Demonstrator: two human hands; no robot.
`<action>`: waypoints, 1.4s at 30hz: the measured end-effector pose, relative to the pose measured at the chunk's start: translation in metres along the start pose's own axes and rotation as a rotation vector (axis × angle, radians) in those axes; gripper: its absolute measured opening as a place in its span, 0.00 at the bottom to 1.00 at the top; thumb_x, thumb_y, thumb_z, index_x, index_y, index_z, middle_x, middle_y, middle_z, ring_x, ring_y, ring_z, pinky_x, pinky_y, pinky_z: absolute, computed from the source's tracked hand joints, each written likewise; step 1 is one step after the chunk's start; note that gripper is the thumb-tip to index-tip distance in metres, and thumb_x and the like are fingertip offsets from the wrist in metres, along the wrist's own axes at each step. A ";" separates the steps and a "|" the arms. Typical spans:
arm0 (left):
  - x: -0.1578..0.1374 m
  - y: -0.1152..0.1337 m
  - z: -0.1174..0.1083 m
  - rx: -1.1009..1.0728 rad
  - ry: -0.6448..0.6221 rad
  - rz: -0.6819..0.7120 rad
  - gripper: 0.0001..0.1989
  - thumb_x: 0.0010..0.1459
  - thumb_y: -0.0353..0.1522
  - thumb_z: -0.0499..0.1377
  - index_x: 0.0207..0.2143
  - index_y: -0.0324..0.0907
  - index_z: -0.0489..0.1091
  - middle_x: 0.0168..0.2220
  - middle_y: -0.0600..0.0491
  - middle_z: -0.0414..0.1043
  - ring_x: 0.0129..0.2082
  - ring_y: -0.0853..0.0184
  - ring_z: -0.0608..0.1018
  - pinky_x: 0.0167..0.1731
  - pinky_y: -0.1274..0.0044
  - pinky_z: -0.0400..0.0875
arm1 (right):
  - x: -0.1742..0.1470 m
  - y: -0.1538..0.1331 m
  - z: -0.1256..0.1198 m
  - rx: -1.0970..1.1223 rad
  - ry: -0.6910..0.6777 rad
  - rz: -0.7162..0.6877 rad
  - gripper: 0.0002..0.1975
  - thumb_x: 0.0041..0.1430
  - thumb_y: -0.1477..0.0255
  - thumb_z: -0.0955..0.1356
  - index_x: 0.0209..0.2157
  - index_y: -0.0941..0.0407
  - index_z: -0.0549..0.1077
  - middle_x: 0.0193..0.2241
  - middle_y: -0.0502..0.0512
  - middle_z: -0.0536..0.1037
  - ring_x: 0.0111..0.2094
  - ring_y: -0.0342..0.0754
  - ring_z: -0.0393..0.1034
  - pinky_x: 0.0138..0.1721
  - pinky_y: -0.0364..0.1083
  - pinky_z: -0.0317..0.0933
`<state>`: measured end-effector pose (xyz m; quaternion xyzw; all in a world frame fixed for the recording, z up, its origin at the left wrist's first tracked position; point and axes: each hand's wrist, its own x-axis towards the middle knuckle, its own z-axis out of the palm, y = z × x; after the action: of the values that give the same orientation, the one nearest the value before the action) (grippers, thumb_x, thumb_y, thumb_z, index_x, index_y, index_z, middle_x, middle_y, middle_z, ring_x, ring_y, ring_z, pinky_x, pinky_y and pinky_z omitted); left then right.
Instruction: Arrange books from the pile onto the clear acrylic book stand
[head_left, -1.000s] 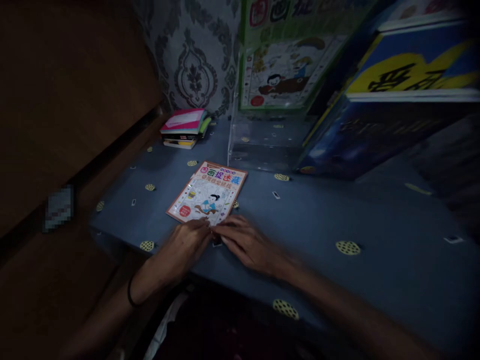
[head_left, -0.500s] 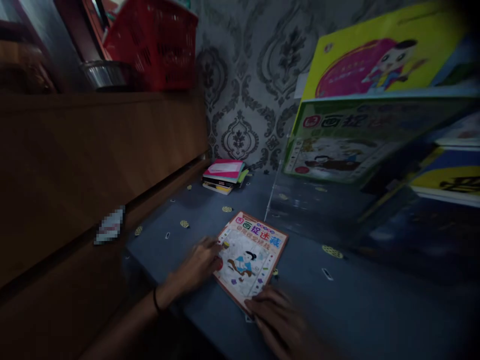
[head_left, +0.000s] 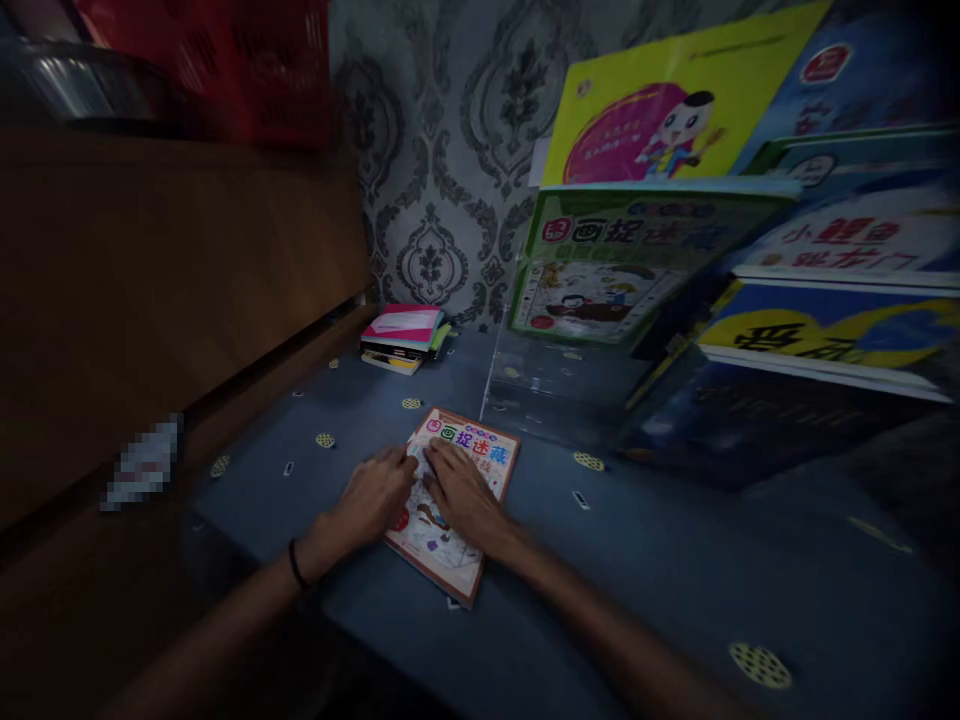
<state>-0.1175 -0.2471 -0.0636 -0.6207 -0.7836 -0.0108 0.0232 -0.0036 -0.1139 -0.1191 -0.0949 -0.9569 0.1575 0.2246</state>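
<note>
A picture book (head_left: 466, 572) with an orange border and colourful Chinese characters on its cover lies flat on the grey-blue tabletop. My left hand (head_left: 379, 488), with a dark band at the wrist, is closed at the book's left edge, fingers curled over it. Across the cover rests my right hand (head_left: 466, 500), its fingers stretched out and pointing up and left. The tips of the right hand come close to those of the left and hide the middle of the cover drawing.
A clear acrylic rack (head_left: 517, 390) holds several books, among them a green one (head_left: 600, 270) and a yellow one (head_left: 622, 110). Behind lies a small stack of books (head_left: 401, 335). A red basket (head_left: 262, 80) and metal bowl (head_left: 90, 90) stand on the wooden cabinet (head_left: 172, 260) at left.
My right hand has moved from the book's lower right corner up onto the cover. My left hand stays at the left edge. The view has turned right, showing more of the rack.
</note>
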 end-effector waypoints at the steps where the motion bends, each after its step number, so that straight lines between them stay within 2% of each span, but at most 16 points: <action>1: 0.000 0.001 -0.001 0.021 -0.011 0.002 0.10 0.68 0.27 0.49 0.46 0.40 0.69 0.44 0.44 0.72 0.44 0.59 0.77 0.39 0.71 0.72 | -0.001 0.010 0.002 -0.023 -0.001 0.042 0.22 0.65 0.74 0.62 0.59 0.61 0.68 0.61 0.69 0.70 0.64 0.59 0.61 0.64 0.62 0.57; 5: 0.003 0.003 -0.008 0.064 -0.056 0.006 0.10 0.68 0.27 0.50 0.45 0.40 0.70 0.44 0.44 0.73 0.44 0.58 0.77 0.38 0.71 0.72 | -0.017 0.049 -0.005 -0.102 -0.004 0.218 0.26 0.68 0.66 0.60 0.63 0.62 0.65 0.65 0.70 0.64 0.67 0.61 0.56 0.65 0.64 0.53; 9: 0.027 0.005 -0.012 0.086 -0.075 0.031 0.11 0.67 0.26 0.50 0.47 0.38 0.70 0.45 0.41 0.74 0.44 0.55 0.77 0.37 0.69 0.73 | -0.032 0.062 -0.020 -0.164 -0.036 0.304 0.29 0.69 0.64 0.58 0.65 0.65 0.63 0.67 0.70 0.61 0.69 0.60 0.51 0.67 0.62 0.50; 11: 0.046 0.004 -0.009 0.068 -0.050 0.078 0.11 0.67 0.29 0.52 0.49 0.38 0.69 0.48 0.40 0.73 0.47 0.54 0.77 0.40 0.68 0.74 | -0.034 0.059 -0.026 -0.193 -0.059 0.317 0.29 0.69 0.64 0.57 0.64 0.66 0.62 0.67 0.70 0.60 0.69 0.60 0.51 0.67 0.62 0.49; 14: 0.075 -0.001 0.003 -0.017 0.009 0.209 0.15 0.68 0.34 0.52 0.55 0.40 0.67 0.57 0.41 0.70 0.58 0.54 0.72 0.51 0.65 0.71 | -0.032 0.050 -0.031 -0.225 -0.091 0.338 0.28 0.69 0.65 0.57 0.64 0.65 0.63 0.67 0.69 0.60 0.69 0.59 0.51 0.67 0.62 0.48; 18: 0.094 -0.014 0.025 -0.119 0.045 0.201 0.21 0.69 0.34 0.52 0.62 0.38 0.63 0.64 0.39 0.65 0.64 0.55 0.67 0.61 0.61 0.63 | -0.027 0.045 -0.035 -0.230 -0.140 0.378 0.29 0.69 0.66 0.58 0.65 0.66 0.62 0.68 0.69 0.59 0.70 0.59 0.49 0.67 0.63 0.46; 25: 0.088 -0.015 0.042 -0.134 0.125 0.158 0.23 0.70 0.35 0.48 0.64 0.39 0.61 0.66 0.40 0.62 0.66 0.55 0.65 0.62 0.59 0.60 | -0.032 0.034 -0.036 -0.240 -0.170 0.402 0.29 0.68 0.66 0.60 0.66 0.66 0.60 0.68 0.70 0.57 0.70 0.62 0.47 0.67 0.66 0.43; 28: 0.088 -0.013 0.045 -0.130 0.140 0.157 0.23 0.70 0.34 0.47 0.64 0.38 0.61 0.66 0.41 0.62 0.67 0.55 0.63 0.63 0.58 0.58 | -0.050 0.016 -0.035 -0.235 -0.163 0.328 0.31 0.68 0.62 0.61 0.66 0.66 0.60 0.68 0.71 0.56 0.70 0.62 0.47 0.68 0.66 0.42; 34: 0.089 -0.014 0.049 -0.165 0.154 0.144 0.22 0.70 0.34 0.47 0.64 0.40 0.62 0.66 0.43 0.63 0.67 0.55 0.64 0.64 0.57 0.57 | -0.093 -0.022 -0.035 -0.192 -0.205 0.201 0.36 0.66 0.56 0.64 0.68 0.63 0.56 0.70 0.73 0.49 0.71 0.63 0.40 0.67 0.67 0.44; 38: 0.088 -0.016 0.053 -0.195 0.206 0.079 0.21 0.68 0.34 0.50 0.61 0.39 0.65 0.65 0.40 0.63 0.65 0.54 0.65 0.62 0.60 0.61 | -0.100 -0.032 -0.039 -0.156 -0.239 0.200 0.38 0.66 0.55 0.65 0.69 0.60 0.54 0.71 0.72 0.48 0.72 0.64 0.39 0.67 0.68 0.44; 42: 0.087 -0.020 0.056 -0.246 0.240 0.009 0.20 0.67 0.34 0.52 0.59 0.38 0.67 0.61 0.39 0.67 0.63 0.53 0.68 0.62 0.59 0.62 | -0.099 -0.033 -0.041 -0.157 -0.254 0.241 0.39 0.65 0.52 0.65 0.69 0.59 0.55 0.71 0.72 0.48 0.71 0.68 0.38 0.66 0.70 0.43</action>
<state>-0.1585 -0.1647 -0.1150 -0.6165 -0.7653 -0.1804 0.0407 0.0986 -0.1586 -0.1121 -0.2055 -0.9686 0.1188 0.0734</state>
